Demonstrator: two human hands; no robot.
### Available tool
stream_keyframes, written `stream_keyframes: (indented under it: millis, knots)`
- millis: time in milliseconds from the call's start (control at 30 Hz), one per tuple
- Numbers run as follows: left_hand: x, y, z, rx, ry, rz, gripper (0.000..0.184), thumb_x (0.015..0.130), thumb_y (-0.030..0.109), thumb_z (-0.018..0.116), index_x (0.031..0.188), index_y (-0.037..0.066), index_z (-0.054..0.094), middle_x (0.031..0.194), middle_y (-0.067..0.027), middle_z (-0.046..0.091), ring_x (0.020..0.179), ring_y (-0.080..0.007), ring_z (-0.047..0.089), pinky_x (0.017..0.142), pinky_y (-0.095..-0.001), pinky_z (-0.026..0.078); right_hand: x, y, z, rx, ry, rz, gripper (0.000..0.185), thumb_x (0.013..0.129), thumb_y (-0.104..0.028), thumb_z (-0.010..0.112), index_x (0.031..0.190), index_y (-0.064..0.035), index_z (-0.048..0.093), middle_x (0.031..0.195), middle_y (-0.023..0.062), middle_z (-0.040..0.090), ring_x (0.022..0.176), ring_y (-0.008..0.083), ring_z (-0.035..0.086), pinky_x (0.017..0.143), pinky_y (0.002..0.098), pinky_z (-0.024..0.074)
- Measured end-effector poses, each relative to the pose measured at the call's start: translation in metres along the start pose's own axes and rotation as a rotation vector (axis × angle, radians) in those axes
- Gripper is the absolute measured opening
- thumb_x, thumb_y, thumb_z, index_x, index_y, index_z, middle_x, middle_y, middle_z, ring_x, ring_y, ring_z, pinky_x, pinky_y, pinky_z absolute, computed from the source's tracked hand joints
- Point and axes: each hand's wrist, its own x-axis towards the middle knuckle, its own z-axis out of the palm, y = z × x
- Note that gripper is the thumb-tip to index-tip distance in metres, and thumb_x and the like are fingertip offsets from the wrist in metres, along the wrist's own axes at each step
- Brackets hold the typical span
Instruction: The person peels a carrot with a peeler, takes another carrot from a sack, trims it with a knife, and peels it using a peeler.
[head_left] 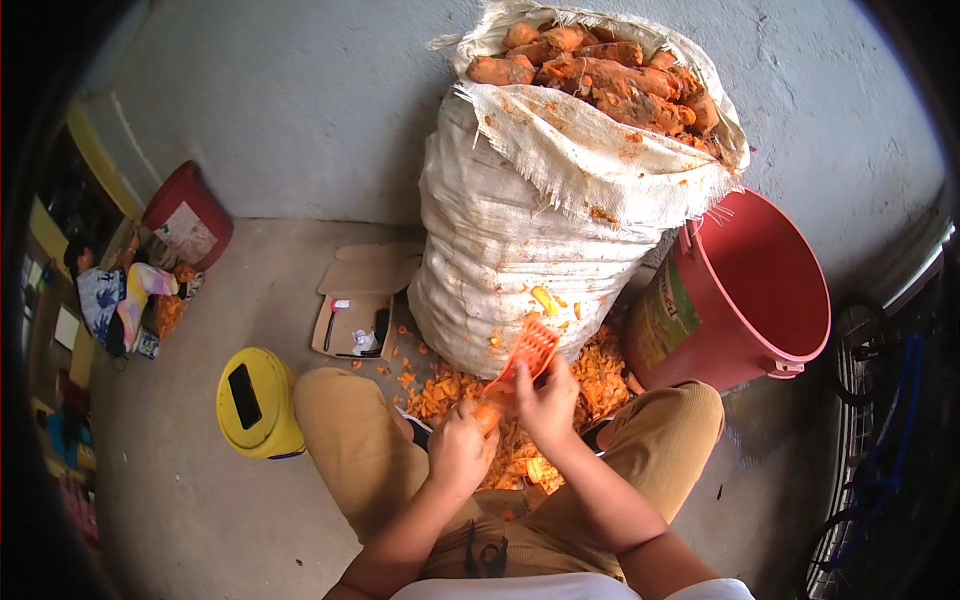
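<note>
My left hand (460, 447) is closed around an orange root (487, 415), whose upper end points toward the sack. In my right hand (546, 400) is a red-orange slotted peeler (533, 345), its wide slotted part raised above my fingers. The two hands are close together over a heap of orange peelings (600, 375) between my knees. Just beyond them a white woven sack (530, 240) stands upright, its open top full of orange roots (620, 80). Some peel bits stick to the sack's front.
A large red bucket (745, 290) stands right of the sack. At left are a yellow bucket (285, 400) with a dark phone (244, 395) on its lid, an open cardboard box (365, 280), and another red bucket (190, 220) beside a seated person (105, 295). A bicycle (890, 440) is at far right.
</note>
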Motion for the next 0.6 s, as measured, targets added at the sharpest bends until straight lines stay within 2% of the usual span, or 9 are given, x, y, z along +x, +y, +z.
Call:
stream_keyframes:
  millis: [100, 133, 167, 233, 333, 367, 433, 533, 600]
  knots:
    - [0.000, 0.000, -0.001, -0.049, 0.038, 0.023, 0.029, 0.065, 0.016, 0.063, 0.079, 0.000, 0.045, 0.071, -0.0179, 0.054, 0.064, -0.0335, 0.055, 0.056, -0.0381, 0.045, 0.037, 0.019, -0.015, -0.003, 0.313, -0.093, 0.011, 0.078, -0.006, 0.056, 0.082, 0.0023, 0.049, 0.069, 0.0089, 0.057, 0.059, 0.0133, 0.053, 0.054, 0.0264, 0.0431]
    - [-0.001, -0.003, -0.001, -0.069, 0.037, -0.001, 0.028, 0.065, 0.015, 0.064, 0.080, 0.000, 0.046, 0.070, -0.0186, 0.055, 0.063, -0.0342, 0.055, 0.055, -0.0384, 0.045, 0.051, 0.037, -0.026, -0.035, 0.397, -0.044, 0.011, 0.079, -0.007, 0.056, 0.082, 0.0023, 0.050, 0.069, 0.0080, 0.057, 0.059, 0.0118, 0.053, 0.053, 0.0252, 0.0425]
    - [-0.002, -0.008, -0.002, -0.087, 0.037, -0.022, 0.027, 0.065, 0.015, 0.064, 0.081, 0.000, 0.047, 0.069, -0.0193, 0.055, 0.062, -0.0349, 0.055, 0.054, -0.0387, 0.045, 0.059, 0.041, -0.037, -0.002, 0.391, 0.093, 0.014, 0.080, -0.009, 0.056, 0.081, 0.0023, 0.048, 0.072, 0.0115, 0.058, 0.060, 0.0168, 0.056, 0.055, 0.0278, 0.0443]
    - [-0.003, -0.011, -0.003, -0.097, 0.023, -0.043, 0.028, 0.065, 0.014, 0.064, 0.082, 0.000, 0.048, 0.071, -0.0197, 0.055, 0.063, -0.0348, 0.055, 0.054, -0.0387, 0.045, 0.058, 0.035, -0.043, -0.009, 0.352, 0.078, 0.014, 0.080, -0.009, 0.056, 0.083, 0.0024, 0.048, 0.074, 0.0102, 0.059, 0.062, 0.0138, 0.056, 0.055, 0.0266, 0.0445]
    - [-0.001, -0.009, -0.002, -0.126, 0.029, -0.043, 0.031, 0.066, 0.016, 0.064, 0.086, 0.000, 0.046, 0.077, -0.0190, 0.055, 0.068, -0.0337, 0.055, 0.058, -0.0381, 0.045, 0.042, 0.023, -0.025, 0.360, 0.212, 0.158, 0.015, 0.082, -0.009, 0.055, 0.089, 0.0021, 0.048, 0.079, 0.0068, 0.057, 0.065, 0.0093, 0.055, 0.054, 0.0227, 0.0452]
    - [0.000, -0.007, -0.001, -0.169, 0.057, -0.046, 0.033, 0.066, 0.016, 0.065, 0.088, -0.001, 0.047, 0.078, -0.0190, 0.055, 0.068, -0.0340, 0.055, 0.059, -0.0381, 0.045, 0.040, 0.023, -0.018, 0.599, 0.207, 0.277, 0.012, 0.082, -0.009, 0.055, 0.087, 0.0006, 0.049, 0.077, 0.0057, 0.057, 0.062, 0.0078, 0.053, 0.050, 0.0211, 0.0435]
    - [0.001, -0.005, 0.001, -0.220, 0.076, -0.078, 0.037, 0.066, 0.017, 0.066, 0.093, -0.001, 0.047, 0.079, -0.0189, 0.055, 0.070, -0.0344, 0.055, 0.060, -0.0383, 0.045, 0.038, 0.027, -0.014, 0.803, 0.154, 0.526, 0.010, 0.082, -0.011, 0.055, 0.084, -0.0019, 0.050, 0.071, 0.0033, 0.056, 0.057, 0.0064, 0.050, 0.047, 0.0200, 0.0403]
    - [0.003, -0.005, 0.005, -0.252, 0.064, -0.118, 0.042, 0.066, 0.019, 0.067, 0.096, -0.002, 0.047, 0.082, -0.0188, 0.055, 0.075, -0.0341, 0.055, 0.064, -0.0382, 0.044, 0.032, 0.035, -0.017, 1.100, 0.035, 0.828, 0.011, 0.083, -0.014, 0.051, 0.084, -0.0030, 0.052, 0.072, 0.0020, 0.055, 0.054, 0.0085, 0.049, 0.052, 0.0200, 0.0427]
    - [0.002, -0.006, 0.011, -0.282, 0.064, -0.089, 0.042, 0.066, 0.020, 0.068, 0.096, -0.002, 0.047, 0.083, -0.0187, 0.054, 0.078, -0.0332, 0.054, 0.066, -0.0378, 0.044, 0.034, 0.027, -0.012, 1.211, 0.064, 0.977, 0.012, 0.083, -0.017, 0.051, 0.081, -0.0047, 0.051, 0.066, 0.0010, 0.052, 0.050, 0.0086, 0.045, 0.046, 0.0206, 0.0382]
